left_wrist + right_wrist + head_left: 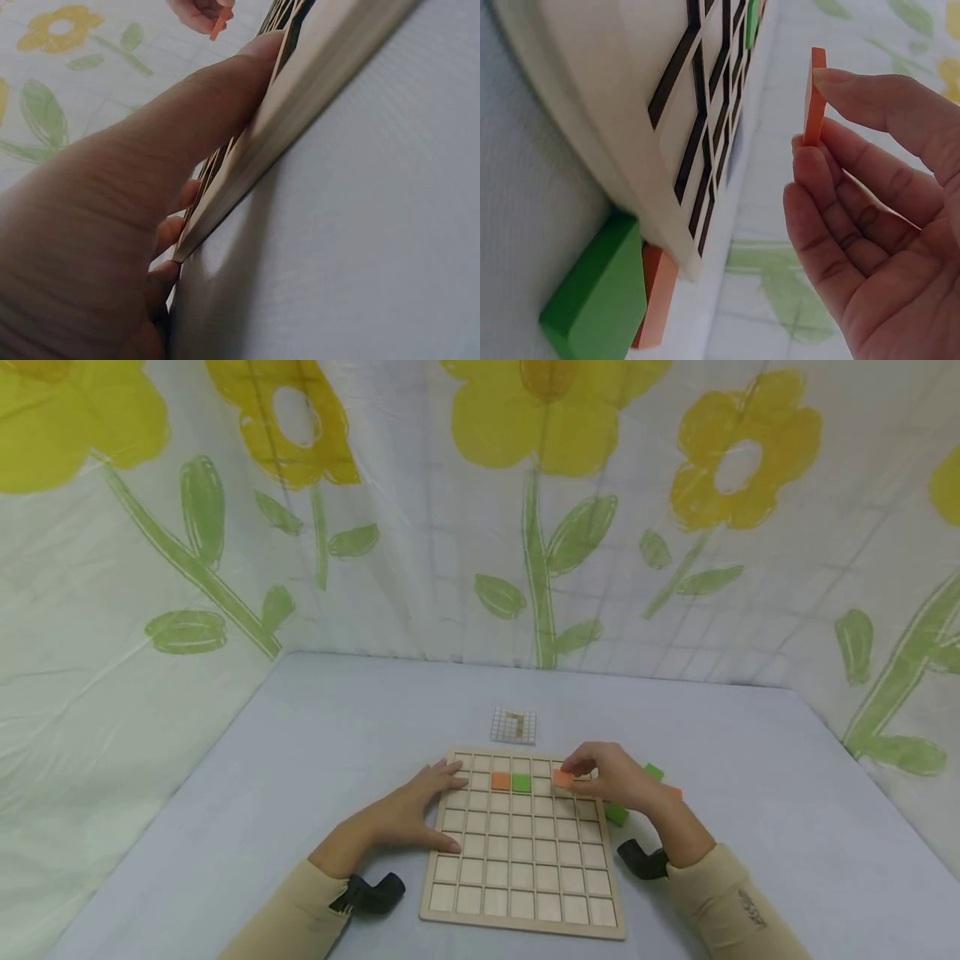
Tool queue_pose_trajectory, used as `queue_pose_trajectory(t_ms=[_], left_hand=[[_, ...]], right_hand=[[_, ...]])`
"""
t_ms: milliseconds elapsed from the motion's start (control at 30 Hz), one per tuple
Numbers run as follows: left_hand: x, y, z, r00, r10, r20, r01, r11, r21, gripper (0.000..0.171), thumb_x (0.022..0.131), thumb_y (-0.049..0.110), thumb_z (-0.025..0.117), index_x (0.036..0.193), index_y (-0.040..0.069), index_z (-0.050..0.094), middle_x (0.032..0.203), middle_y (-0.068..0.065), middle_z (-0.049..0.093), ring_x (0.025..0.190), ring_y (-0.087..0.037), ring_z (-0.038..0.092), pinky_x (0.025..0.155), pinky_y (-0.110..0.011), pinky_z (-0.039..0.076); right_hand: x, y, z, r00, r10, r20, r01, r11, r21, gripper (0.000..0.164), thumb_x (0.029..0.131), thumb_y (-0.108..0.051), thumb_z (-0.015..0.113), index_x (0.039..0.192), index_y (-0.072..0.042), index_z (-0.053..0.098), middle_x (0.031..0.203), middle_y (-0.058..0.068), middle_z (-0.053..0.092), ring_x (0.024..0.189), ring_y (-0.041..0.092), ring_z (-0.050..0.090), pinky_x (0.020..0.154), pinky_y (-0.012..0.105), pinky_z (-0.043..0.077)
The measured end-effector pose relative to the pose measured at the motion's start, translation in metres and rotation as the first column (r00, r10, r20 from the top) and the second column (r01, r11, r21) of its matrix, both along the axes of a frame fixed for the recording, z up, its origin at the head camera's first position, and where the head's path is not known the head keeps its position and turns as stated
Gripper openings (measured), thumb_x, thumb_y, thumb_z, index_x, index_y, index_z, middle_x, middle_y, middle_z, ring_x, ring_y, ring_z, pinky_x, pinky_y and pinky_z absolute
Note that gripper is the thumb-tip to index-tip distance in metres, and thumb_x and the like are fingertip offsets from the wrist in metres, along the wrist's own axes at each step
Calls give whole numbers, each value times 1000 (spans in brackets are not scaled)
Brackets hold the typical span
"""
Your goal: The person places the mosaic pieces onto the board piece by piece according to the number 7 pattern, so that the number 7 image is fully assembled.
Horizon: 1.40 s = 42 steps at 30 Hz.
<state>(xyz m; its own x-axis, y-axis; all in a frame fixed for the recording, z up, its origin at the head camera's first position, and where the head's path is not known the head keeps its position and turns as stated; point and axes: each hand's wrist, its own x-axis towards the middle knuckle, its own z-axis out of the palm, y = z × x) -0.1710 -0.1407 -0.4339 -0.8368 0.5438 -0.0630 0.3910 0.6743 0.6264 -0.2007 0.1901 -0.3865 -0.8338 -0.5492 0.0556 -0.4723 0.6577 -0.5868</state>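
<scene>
While the head view looks down on a pale table (300, 760), a wooden grid board (522, 893) sits near the front edge, and the left hand (420, 814) lies flat on the board's left edge with fingers spread and relaxed, gripping nothing. Over by the board's far right corner the right hand (611, 777) pinches an orange tile (562, 779) between thumb and fingertips, holding it just above the second row of squares. Two tiles already sit in that same row, an orange one (501, 781) and a green one (521, 782), touching side by side. Loose green tiles (617, 813) and a bit of an orange one (673, 792) lie on the table just off the board's right edge, partly behind the hand. A small pattern card (513, 726) lies past the board's far edge, and a flower-print cloth (480, 502) hangs behind everything. Left wrist view: the thumb (187, 112) is pressed along the board's edge (315, 82), and the other fingers (171, 229) rest on the board. Right wrist view: the orange tile (814, 96) is held edge-on between thumb and fingertips (855, 94), clear of the board (615, 97), with a green tile (600, 292) and an orange tile (656, 296) tucked against the board's edge.
</scene>
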Motion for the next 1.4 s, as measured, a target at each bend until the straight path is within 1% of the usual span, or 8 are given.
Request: queue_pose_trajectory(t_ms=[133, 233, 367, 600, 800, 933, 1167, 1400], left_hand=[[0, 0, -1, 1000, -7, 1, 7, 1000, -1, 93, 63, 58, 77, 140, 21, 41, 156, 4, 18, 146, -23, 5, 119, -50, 9], [1, 1, -1, 1000, -4, 1, 4, 1000, -4, 93, 62, 58, 77, 140, 21, 41, 156, 4, 18, 146, -23, 5, 119, -50, 9], [1, 1, 0, 1000, 3, 2, -3, 1000, -1, 93, 62, 57, 78, 140, 20, 41, 156, 3, 19, 146, -23, 6, 119, -49, 8], [1, 2, 0, 1000, 10, 2, -10, 1000, -5, 93, 62, 56, 78, 140, 20, 41, 156, 3, 19, 146, -23, 6, 119, -49, 9], [0, 1, 0, 1000, 9, 1, -9, 1000, -6, 93, 62, 56, 78, 140, 20, 41, 156, 4, 18, 146, -23, 6, 119, -48, 9], [1, 1, 0, 1000, 6, 2, -6, 1000, -6, 94, 62, 56, 78, 140, 19, 41, 157, 3, 18, 146, -23, 6, 119, -48, 10], [1, 1, 1, 1000, -10, -7, 10, 1000, 9, 94, 62, 56, 78, 140, 19, 41, 157, 2, 18, 146, -22, 6, 119, -47, 8], [0, 0, 1, 1000, -24, -17, 25, 1000, 18, 93, 63, 55, 78, 140, 18, 41, 156, 2, 19, 146, -22, 6, 119, -46, 7]], right_hand=[[-2, -5, -1, 999, 5, 47, -5, 1000, 4, 21, 81, -10, 71, 101, -5, 67, 98, 6, 67, 90, 21, 64, 76, 29, 55], [-4, -9, 1, 999, 17, 48, -17, 1000, 6, 20, 81, -9, 70, 100, -5, 68, 99, 7, 68, 91, 22, 64, 77, 31, 56], [-7, -16, 2, 999, 12, 43, -12, 1000, 9, 20, 82, -9, 70, 102, -6, 68, 101, 7, 67, 93, 22, 63, 78, 33, 55], [-9, -24, 4, 996, -13, 91, 13, 1000, -7, 23, 82, -13, 70, 104, -6, 67, 103, 6, 67, 96, 23, 62, 81, 34, 55], [-13, -26, -2, 996, -24, 90, 24, 1000, -2, 20, 81, -12, 71, 100, -6, 68, 98, 5, 67, 90, 18, 62, 77, 31, 54], [-14, -24, -7, 997, -15, 81, 15, 1000, -3, 20, 80, -12, 72, 98, -4, 68, 94, 6, 67, 85, 16, 62, 74, 28, 54], [-16, -20, -15, 995, 42, 90, -38, 998, -42, 19, 82, -11, 70, 99, -3, 67, 95, 8, 67, 84, 16, 64, 73, 25, 55], [-17, -21, -21, 995, 41, 93, -35, 997, -67, 21, 81, -15, 72, 98, -4, 67, 96, 8, 66, 86, 17, 63, 73, 26, 55]])
